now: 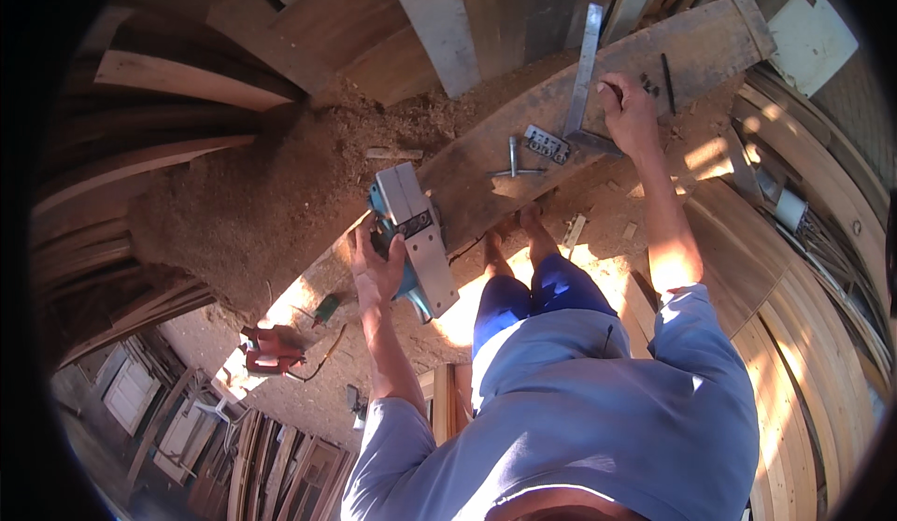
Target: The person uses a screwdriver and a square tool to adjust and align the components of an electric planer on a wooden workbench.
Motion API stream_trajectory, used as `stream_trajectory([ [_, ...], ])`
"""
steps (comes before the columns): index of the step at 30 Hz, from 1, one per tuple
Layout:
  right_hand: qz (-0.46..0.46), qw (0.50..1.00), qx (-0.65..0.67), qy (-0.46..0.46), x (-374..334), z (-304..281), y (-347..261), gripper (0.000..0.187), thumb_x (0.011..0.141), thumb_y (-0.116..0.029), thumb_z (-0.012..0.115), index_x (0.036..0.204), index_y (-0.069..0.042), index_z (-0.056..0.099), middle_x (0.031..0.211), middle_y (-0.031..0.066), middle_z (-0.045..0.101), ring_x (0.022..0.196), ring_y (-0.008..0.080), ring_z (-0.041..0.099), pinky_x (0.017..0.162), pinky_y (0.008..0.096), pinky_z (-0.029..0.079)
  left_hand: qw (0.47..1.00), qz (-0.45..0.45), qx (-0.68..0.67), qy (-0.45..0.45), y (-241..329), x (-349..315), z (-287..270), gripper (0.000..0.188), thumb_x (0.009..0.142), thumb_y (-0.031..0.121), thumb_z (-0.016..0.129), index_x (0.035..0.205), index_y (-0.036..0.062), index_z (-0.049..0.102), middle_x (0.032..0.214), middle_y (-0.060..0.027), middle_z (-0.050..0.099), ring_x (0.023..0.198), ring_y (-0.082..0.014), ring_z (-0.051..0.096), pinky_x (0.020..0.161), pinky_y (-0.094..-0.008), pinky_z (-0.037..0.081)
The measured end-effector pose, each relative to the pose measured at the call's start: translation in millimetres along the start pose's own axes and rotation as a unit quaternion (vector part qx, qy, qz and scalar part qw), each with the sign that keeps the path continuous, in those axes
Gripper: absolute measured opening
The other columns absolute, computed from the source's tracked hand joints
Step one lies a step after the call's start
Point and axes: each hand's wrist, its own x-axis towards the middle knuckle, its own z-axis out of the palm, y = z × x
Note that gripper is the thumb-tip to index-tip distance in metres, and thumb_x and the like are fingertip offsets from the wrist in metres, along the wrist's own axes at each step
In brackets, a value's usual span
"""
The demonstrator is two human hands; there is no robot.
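My left hand (376, 264) grips the teal side of an electric planer (411, 208). The planer lies on the bench plank with its flat metal sole and dark cutter slot turned up. Over the plank's right half, my right hand (628, 110) is closed, thumb against the curled fingers; whatever they hold is too small to make out. Just left of it lies a metal try square (586, 72). Small dark bits (648, 83) and a thin black rod (668, 84) are on its other side. Between the hands are a T-handle wrench (513, 158) and a metal piece with round holes (548, 143).
The long wooden plank (467, 185) runs diagonally under the tools. A red power tool (271, 351) with a cord and a green object (326, 309) sit toward its left end. Sawdust (252, 194) is heaped beyond. Stacked boards (804, 334) stand on the right and far sides.
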Motion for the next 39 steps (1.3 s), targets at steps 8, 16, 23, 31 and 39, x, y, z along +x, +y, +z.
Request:
stream_trajectory([
  [8, -0.035, 0.95, 0.145, -0.273, -135, 124, -91, 0.025, 0.096, -0.028, 0.067, 0.104, -0.005, 0.071, 0.092, 0.0159, 0.073, 0.083, 0.0313, 0.071, 0.075, 0.0411, 0.054, 1.0, -0.005, 0.01, -0.002, 0, 4, 5, 0.059, 0.086, 0.02, 0.074, 0.14, 0.0108, 0.053, 0.125, -0.0182, 0.055, 0.109, -0.0349, 0.064, 0.091, -0.0446, 0.055],
  [16, -0.026, 0.936, 0.22, -0.272, -169, 192, -128, 0.016, 0.094, -0.019, 0.069, 0.095, -0.004, 0.065, 0.09, 0.0181, 0.069, 0.085, 0.0399, 0.067, 0.072, 0.0492, 0.05, 1.0, 0.023, 0.002, 0.013, 0, 2, 7, 0.06, 0.084, 0.018, 0.074, 0.139, 0.0082, 0.053, 0.125, -0.0198, 0.055, 0.109, -0.0368, 0.063, 0.092, -0.0454, 0.055],
  [23, 0.004, 0.948, 0.154, -0.278, -162, 188, -127, 0.011, 0.093, -0.014, 0.066, 0.097, -0.003, 0.066, 0.092, 0.0191, 0.07, 0.09, 0.041, 0.067, 0.074, 0.0489, 0.051, 1.0, 0.019, -0.009, 0.006, -7, 2, 5, 0.062, 0.084, 0.022, 0.074, 0.141, 0.0088, 0.052, 0.129, -0.0215, 0.053, 0.115, -0.0394, 0.06, 0.096, -0.0473, 0.053],
  [31, 0.004, 0.942, 0.157, -0.295, -161, 189, -114, 0.015, 0.092, -0.015, 0.068, 0.099, -0.002, 0.067, 0.093, 0.0211, 0.071, 0.093, 0.041, 0.068, 0.08, 0.0492, 0.052, 1.0, -0.014, -0.012, -0.024, 1, 4, 1, 0.067, 0.084, 0.023, 0.074, 0.144, 0.0102, 0.049, 0.129, -0.0209, 0.051, 0.111, -0.0365, 0.061, 0.094, -0.045, 0.054],
  [39, 0.014, 0.954, 0.092, -0.286, -158, 191, -112, 0.015, 0.091, -0.015, 0.069, 0.099, -0.003, 0.068, 0.096, 0.0208, 0.072, 0.095, 0.0418, 0.068, 0.08, 0.049, 0.052, 1.0, 0.021, 0.0, -0.005, -7, 4, 4, 0.066, 0.084, 0.021, 0.074, 0.144, 0.0083, 0.049, 0.126, -0.0209, 0.052, 0.111, -0.0366, 0.061, 0.093, -0.0457, 0.055],
])
